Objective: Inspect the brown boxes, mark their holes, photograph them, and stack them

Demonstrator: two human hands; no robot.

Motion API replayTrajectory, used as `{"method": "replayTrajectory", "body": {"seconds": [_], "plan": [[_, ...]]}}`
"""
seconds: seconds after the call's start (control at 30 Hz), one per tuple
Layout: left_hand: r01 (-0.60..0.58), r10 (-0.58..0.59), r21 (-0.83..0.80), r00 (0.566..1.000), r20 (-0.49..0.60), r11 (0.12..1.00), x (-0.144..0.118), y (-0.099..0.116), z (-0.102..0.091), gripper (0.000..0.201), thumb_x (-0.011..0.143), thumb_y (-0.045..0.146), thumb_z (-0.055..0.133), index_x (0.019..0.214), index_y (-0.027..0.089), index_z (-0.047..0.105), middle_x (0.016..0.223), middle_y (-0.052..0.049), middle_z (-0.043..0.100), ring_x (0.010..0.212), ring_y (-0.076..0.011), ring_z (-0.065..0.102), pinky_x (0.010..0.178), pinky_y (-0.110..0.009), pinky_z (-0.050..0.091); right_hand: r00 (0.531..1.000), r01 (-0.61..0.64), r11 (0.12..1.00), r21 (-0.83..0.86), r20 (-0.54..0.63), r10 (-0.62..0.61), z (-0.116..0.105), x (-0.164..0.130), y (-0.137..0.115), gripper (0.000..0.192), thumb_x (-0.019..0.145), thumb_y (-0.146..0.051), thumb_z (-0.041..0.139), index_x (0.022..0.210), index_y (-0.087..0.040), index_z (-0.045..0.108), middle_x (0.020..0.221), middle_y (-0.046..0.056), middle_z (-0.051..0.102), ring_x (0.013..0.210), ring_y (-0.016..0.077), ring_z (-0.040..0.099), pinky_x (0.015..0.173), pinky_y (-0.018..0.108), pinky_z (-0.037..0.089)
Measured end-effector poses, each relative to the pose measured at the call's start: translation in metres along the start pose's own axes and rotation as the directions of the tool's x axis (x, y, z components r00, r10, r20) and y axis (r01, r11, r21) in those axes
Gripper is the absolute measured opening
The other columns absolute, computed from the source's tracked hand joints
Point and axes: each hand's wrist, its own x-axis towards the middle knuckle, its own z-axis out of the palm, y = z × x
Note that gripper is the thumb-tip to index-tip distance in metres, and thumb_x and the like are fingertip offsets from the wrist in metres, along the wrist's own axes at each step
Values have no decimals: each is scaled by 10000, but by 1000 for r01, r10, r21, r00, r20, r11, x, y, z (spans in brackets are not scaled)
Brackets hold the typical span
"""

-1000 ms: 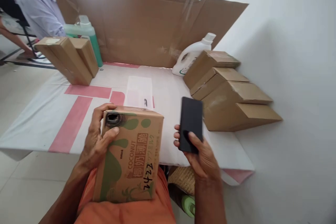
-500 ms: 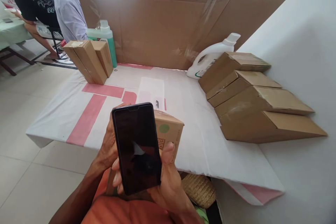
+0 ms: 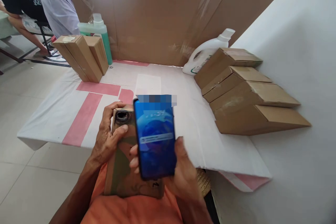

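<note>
Glossy glass phone (image 3: 156, 140), matt cardboard box (image 3: 120, 168)

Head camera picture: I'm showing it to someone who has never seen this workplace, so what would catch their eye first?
The lit blue phone in the right hand, held up in the middle foreground. Behind it the left hand grips a printed carton resting on the person's lap. Next come the plain cardboard boxes leaning in a row along the white wall on the table's right side.

No lettering is showing legibly: the lit phone (image 3: 156, 136) screen at lower centre is blurred, and the print on the carton (image 3: 120, 168) beneath is smeared.
</note>
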Motion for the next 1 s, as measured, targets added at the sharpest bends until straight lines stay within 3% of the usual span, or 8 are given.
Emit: {"method": "replayTrajectory", "body": {"seconds": [0.1,0.2,0.27,0.4,0.57,0.73,0.9,1.0], "plan": [[18,-18,-24,1000,3,1000,1,-4,-5,518,886,423,683,1368,257,586,1260,-61,643,1039,-233,647,871,-342,554,950,187,978,-93,-236,-204,-34,8,-24,734,903,-865,623,1028,-172,831,947,130,854,749,266,829,666,376,704],[44,-44,-56,999,-1,997,2,-7,-8,517,891,436,692,1364,257,586,1174,-44,651,980,-218,649,806,-307,554,696,349,866,-357,-520,-495,-93,35,-34,680,832,-850,711,968,-185,752,776,47,789,622,218,762,556,335,657],[63,-63,-74,998,1,995,3,-10,-9,521,898,445,694,1373,263,582,1151,-35,652,967,-212,649,796,-292,552,574,248,821,-514,-605,-552,-135,58,-32,685,769,-876,719,804,-194,660,656,2,684,511,169,649,447,290,570],[101,-101,-50,995,-11,994,9,-13,-9,510,904,450,694,1373,273,596,1141,-27,649,938,-198,637,761,-262,546,569,-125,765,-632,-677,-466,-196,94,-16,646,816,-862,618,697,-229,566,564,-15,544,469,165,534,375,300,476],[175,-176,-43,984,-39,984,19,-15,-8,494,884,449,703,1338,270,623,1096,-22,651,890,-196,628,715,-251,542,578,-306,651,-694,-679,-453,-221,107,-5,486,917,-684,578,731,-235,584,704,49,640,612,230,626,466,337,530],[257,-261,-93,965,-33,962,36,-27,-6,516,861,460,718,1337,275,643,1158,-32,689,933,-217,656,715,-262,540,563,-505,421,-753,-657,-501,-216,100,-12,331,969,-502,566,825,-214,642,883,150,716,985,354,703,849,457,576],[274,-272,-252,961,41,928,58,-61,-1,575,931,589,660,1404,264,619,1339,-68,707,1134,-261,692,843,-305,565,578,-562,257,-786,-596,-557,-193,85,-13,405,940,-425,607,1197,-131,714,1324,267,649,1317,453,598,1076,598,483],[257,-270,-375,963,21,891,61,-87,3,662,984,747,517,1445,282,615,1471,-79,677,1325,-269,655,1036,-360,555,690,-381,262,-887,-461,-559,-179,70,0,499,921,-446,627,1290,-118,701,1365,257,641,1298,425,615,1077,583,513]]}}
